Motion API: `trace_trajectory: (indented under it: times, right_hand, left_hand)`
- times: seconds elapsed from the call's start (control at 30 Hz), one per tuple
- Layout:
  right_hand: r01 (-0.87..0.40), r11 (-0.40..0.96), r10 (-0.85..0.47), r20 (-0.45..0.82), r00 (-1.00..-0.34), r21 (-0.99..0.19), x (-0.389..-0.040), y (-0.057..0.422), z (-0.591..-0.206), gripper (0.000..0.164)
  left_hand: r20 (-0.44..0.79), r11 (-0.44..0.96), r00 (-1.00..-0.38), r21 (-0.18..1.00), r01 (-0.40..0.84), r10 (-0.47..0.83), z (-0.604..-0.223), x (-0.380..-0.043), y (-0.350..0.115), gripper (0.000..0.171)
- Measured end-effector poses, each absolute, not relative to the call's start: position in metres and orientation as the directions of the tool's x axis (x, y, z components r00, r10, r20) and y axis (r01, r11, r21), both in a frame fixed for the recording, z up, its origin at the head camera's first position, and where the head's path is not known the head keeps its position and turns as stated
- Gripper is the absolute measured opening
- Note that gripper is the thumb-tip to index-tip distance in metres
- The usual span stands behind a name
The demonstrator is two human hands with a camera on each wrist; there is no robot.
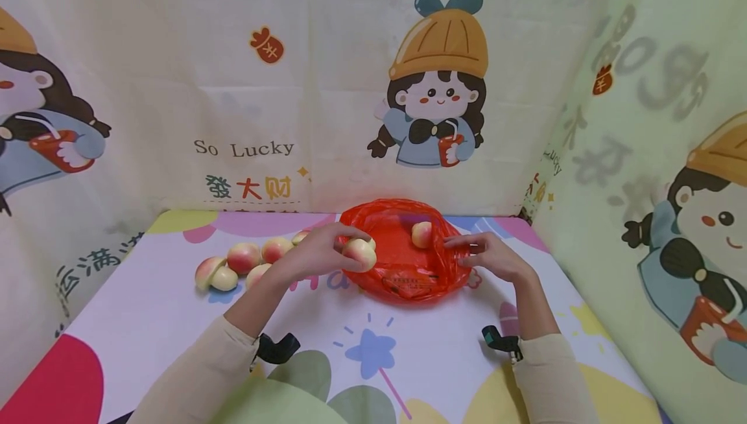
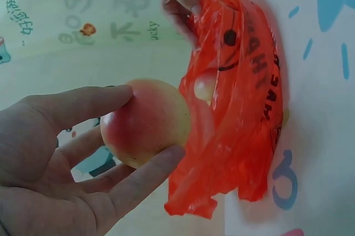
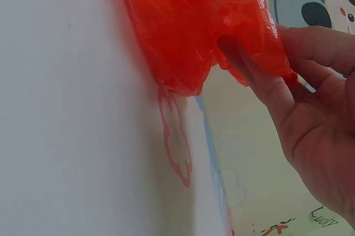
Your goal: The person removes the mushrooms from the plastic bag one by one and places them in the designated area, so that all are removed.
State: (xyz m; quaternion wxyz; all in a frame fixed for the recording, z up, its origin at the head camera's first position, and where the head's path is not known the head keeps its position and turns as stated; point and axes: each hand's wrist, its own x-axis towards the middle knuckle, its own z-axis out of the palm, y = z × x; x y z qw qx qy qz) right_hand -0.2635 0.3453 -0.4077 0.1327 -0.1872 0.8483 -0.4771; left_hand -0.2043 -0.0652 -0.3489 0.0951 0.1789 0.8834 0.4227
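My left hand [image 1: 315,250] grips a pale yellow peach with a pink blush [image 1: 362,255], thumb and fingers around its sides. It is held at the left rim of a red plastic bag [image 1: 403,284]. The bag lies with its mouth spread and dark print on its side. Another peach [image 1: 423,235] is inside the bag, toward its right. My right hand [image 1: 495,257] holds the bag's right edge; in the right wrist view, the thumb and fingers [image 3: 269,89] pinch the thin red film [image 3: 183,41].
Several more peaches [image 1: 244,257] lie grouped on the table left of the bag, partly hidden behind my left forearm. A printed cloth covers the table [image 1: 443,340]. Patterned curtains [image 1: 344,87] stand close behind the table and along both sides.
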Motion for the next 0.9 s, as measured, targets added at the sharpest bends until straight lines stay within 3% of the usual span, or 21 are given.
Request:
trace_trajectory:
  times: [0.3, 0.9]
  right_hand:
    - [-0.177, 0.483, -0.437, -0.06, -0.897, -0.858, -0.263, 0.343, -0.406, 0.037]
    - [-0.18, 0.477, -0.442, -0.058, -0.895, -0.86, -0.264, 0.344, -0.409, 0.037]
  left_hand:
    - [-0.101, 0.571, -0.94, 0.814, 0.11, 0.325, -0.348, -0.189, -0.093, 0.048]
    - [-0.044, 0.658, -0.929, 0.718, 0.226, 0.367, -0.357, -0.183, -0.131, 0.051]
